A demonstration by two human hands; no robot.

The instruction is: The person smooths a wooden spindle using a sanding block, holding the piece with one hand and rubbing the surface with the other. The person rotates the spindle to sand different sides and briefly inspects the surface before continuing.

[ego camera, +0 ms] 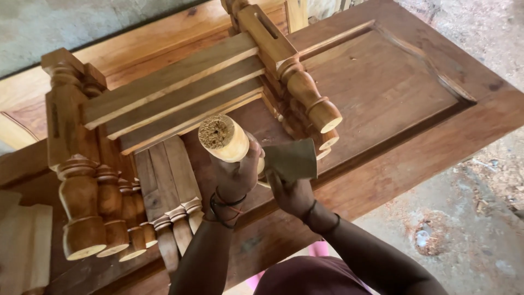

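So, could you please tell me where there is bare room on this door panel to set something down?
The recessed door panel, right of the turned legs, lies bare. Left of the slats it is crowded with more legs.

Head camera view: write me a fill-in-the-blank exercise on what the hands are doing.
1. The left hand grips a turned wooden ____ with its round cut end facing the camera.
2. The right hand holds a folded sheet of ____ against that piece.
3. Flat slats lie across the turned legs on a large wooden ____.

Missing words: leg; sandpaper; door
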